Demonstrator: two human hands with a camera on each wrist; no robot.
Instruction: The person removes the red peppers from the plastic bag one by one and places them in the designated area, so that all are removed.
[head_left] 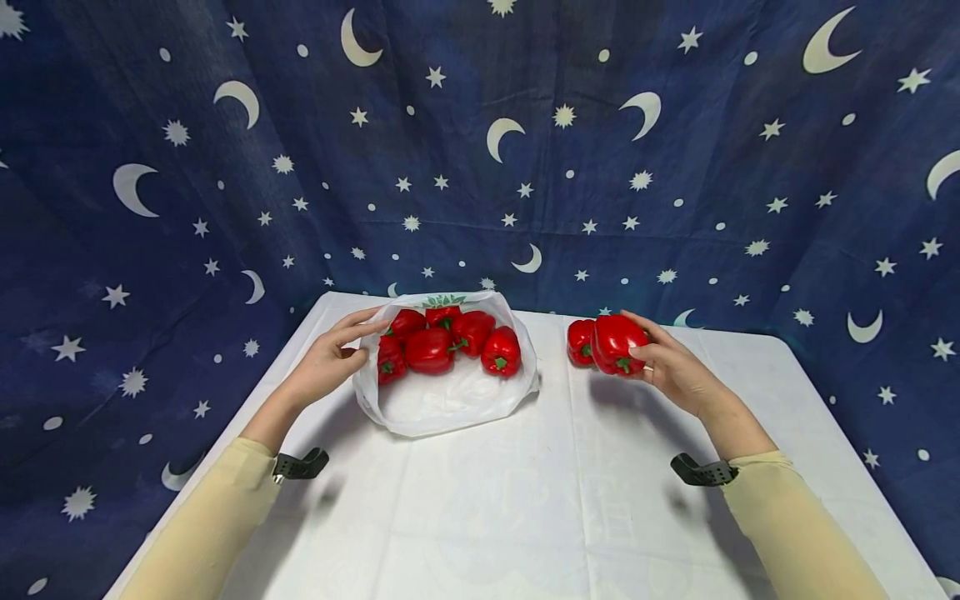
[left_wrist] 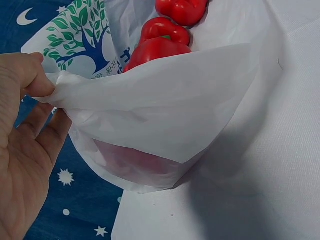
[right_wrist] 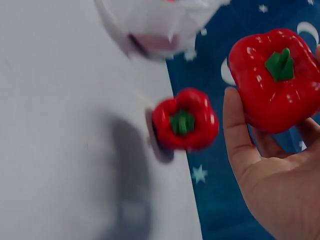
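My left hand (head_left: 327, 364) pinches the rim of a white plastic bag (head_left: 450, 417) between thumb and fingers. Inside the bag lie several red bell peppers (head_left: 430, 351) with green stems. A green and blue tree print (left_wrist: 85, 35) shows on the bag's far side in the left wrist view. My right hand (head_left: 678, 371) holds another red bell pepper (head_left: 618, 342) above the table, its stem (right_wrist: 280, 66) facing the right wrist camera. One more bell pepper (right_wrist: 186, 120) rests on the table just left of the held one, partly hidden by it in the head view.
A white cloth covers the table (head_left: 487, 517). Behind it and along both sides hangs a dark blue curtain (head_left: 450, 108) with moons and stars. Each wrist wears a black strap (head_left: 300, 464).
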